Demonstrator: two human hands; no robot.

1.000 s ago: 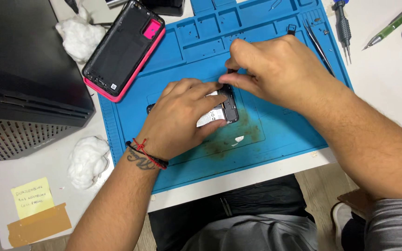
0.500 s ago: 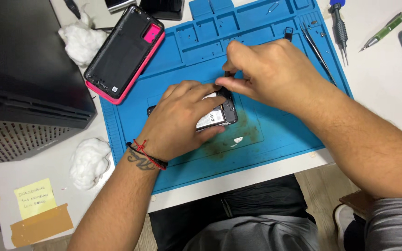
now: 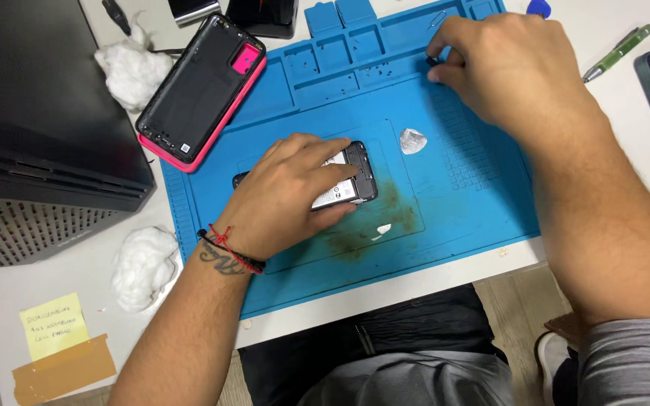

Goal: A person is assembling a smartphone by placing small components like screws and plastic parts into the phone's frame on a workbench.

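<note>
Left hand: my left hand [image 3: 287, 192] lay flat over the opened phone [image 3: 347, 180], fingers spread, pressing it down, not gripping.
Phone: it sat mid-way on the blue mat [image 3: 460, 203], beside a brown smear.
Right hand: my right hand [image 3: 502, 71] was at the mat's upper trays, fingers pinched on a small dark part [image 3: 432, 66].
Nearby: pink-edged back cover [image 3: 201, 90] upper left; cotton wads [image 3: 142, 265] on the worktop [image 3: 84, 271].

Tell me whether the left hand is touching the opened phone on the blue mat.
Touching. The head view shows the left hand lying flat over the opened phone on the blue mat, its fingers pressed on the phone with no gap visible.
</note>
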